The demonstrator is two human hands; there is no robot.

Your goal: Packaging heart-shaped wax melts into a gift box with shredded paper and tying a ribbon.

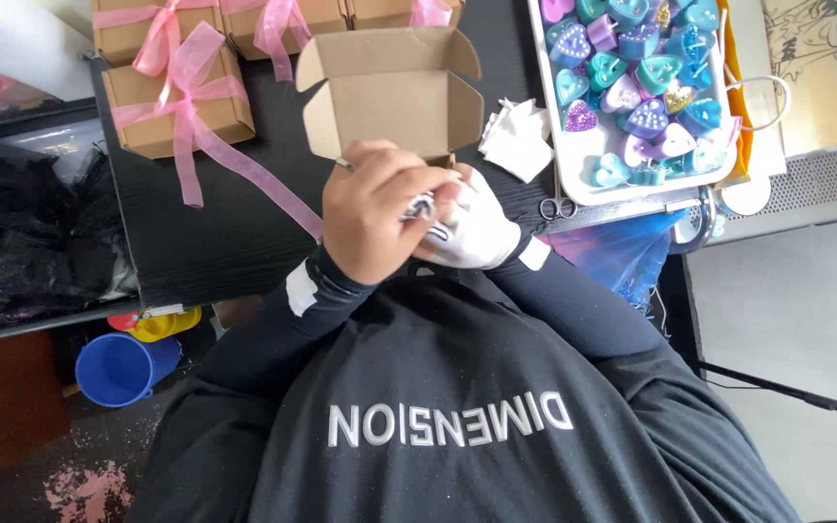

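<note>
Head view
Left hand (pixel 375 218): bare, fingers curled together around a thin metal tool (pixel 344 164); only the tool's tip shows, past the knuckles toward the worktop's far left.
Right hand (pixel 477 228): in a white glove, fingers clamped on a small striped item (pixel 422 207), largely hidden.
Item position: between both hands, above the near edge of the dark worktop (pixel 234 223), at its middle.
Key relation: the left hand lies over the right; the tool's long axis runs from far left down toward the item, so the working end meets the item inside the left grip. Contact point cannot be seen.
Open cardboard box (pixel 389 92): just beyond the hands, flaps raised, mouth facing up.
Ribboned boxes (pixel 176 97): far left corner.
Tray of heart-shaped pieces (pixel 632 87): far right edge.
Scissors (pixel 558 205): near the tray's near edge, right of the gloved hand.
</note>
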